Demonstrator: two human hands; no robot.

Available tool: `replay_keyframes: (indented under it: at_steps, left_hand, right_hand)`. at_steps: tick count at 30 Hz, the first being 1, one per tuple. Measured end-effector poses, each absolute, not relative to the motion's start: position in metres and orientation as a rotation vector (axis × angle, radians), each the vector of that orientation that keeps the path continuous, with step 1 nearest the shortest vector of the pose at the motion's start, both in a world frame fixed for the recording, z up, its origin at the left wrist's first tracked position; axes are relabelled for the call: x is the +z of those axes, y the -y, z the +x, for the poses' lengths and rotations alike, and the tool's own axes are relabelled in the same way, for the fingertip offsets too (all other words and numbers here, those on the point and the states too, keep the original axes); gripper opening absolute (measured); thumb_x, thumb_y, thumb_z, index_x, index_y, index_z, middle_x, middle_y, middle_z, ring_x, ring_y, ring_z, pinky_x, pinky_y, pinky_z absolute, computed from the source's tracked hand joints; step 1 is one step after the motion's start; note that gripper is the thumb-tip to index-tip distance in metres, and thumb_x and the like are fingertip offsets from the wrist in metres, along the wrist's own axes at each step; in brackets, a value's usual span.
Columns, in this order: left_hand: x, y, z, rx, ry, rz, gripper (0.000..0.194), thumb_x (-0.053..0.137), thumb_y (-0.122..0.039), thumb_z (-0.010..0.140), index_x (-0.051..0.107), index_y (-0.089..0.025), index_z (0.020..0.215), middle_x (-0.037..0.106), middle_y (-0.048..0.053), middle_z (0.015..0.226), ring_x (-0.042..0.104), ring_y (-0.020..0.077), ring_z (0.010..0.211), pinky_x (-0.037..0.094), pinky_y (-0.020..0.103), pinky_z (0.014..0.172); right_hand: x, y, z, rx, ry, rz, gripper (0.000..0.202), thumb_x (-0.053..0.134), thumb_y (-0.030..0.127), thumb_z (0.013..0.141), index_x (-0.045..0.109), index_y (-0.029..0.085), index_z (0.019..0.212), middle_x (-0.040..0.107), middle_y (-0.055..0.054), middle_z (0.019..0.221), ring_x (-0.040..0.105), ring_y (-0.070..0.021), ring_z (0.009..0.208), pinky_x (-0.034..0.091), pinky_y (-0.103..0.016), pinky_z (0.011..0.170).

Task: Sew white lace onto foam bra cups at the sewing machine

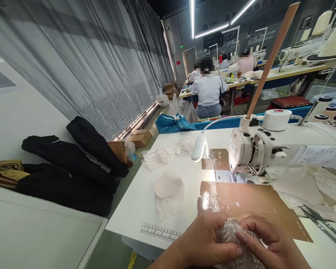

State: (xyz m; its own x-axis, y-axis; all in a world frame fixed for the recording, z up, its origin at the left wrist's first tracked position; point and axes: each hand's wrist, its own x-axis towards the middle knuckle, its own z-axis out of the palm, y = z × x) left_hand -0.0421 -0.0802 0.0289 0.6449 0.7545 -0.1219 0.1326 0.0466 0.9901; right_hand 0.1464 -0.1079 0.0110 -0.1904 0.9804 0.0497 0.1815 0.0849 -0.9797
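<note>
Both my hands meet at the front edge of the sewing table, pinching one piece of white lace fabric (232,232) between them. My left hand (205,239) grips its left side with thumb and fingers. On the other side, my right hand (264,239) presses its thumb onto the lace. Part of the piece hangs below the picture's bottom edge. Just beyond the hands stands the sewing machine (271,145), its needle area lit by a small lamp (199,148). A beige cup-shaped piece with sheer fabric (169,192) lies to the left.
Lace pieces (158,157) lie at the table's far left. A printed ruler (159,231) runs along the front edge. Scissors (324,226) and more lace (332,186) lie at right. A brown rod (273,59) rises from the machine. A person (209,89) sits ahead.
</note>
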Motion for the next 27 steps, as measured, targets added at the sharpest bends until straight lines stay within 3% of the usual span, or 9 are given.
replay_keyframes:
  at_steps: [11, 27]
  left_hand:
    - [0.029, 0.066, -0.046, 0.584, -0.818, 1.333, 0.048, 0.078, -0.052, 0.069, 0.070, -0.012, 0.094, 0.054, 0.001, 0.074, 0.045, 0.0126, 0.066, 0.039, 0.023, 0.063]
    - [0.036, 0.057, -0.036, 0.670, -0.773, 1.543, 0.043, 0.064, -0.053, 0.083, 0.068, -0.010, 0.081, 0.050, 0.003, 0.072, 0.043, 0.0130, 0.067, 0.033, 0.023, 0.059]
  right_hand:
    - [0.002, 0.097, 0.150, 0.959, 1.516, -1.308, 0.036, 0.059, 0.050, 0.086, 0.061, 0.024, 0.060, 0.067, 0.001, 0.067, 0.059, -0.0151, 0.061, 0.042, -0.025, 0.059]
    - [-0.001, 0.095, 0.156, 0.990, 1.450, -1.341, 0.040, 0.059, 0.054, 0.085, 0.059, 0.023, 0.060, 0.065, 0.000, 0.063, 0.058, -0.0155, 0.060, 0.040, -0.026, 0.058]
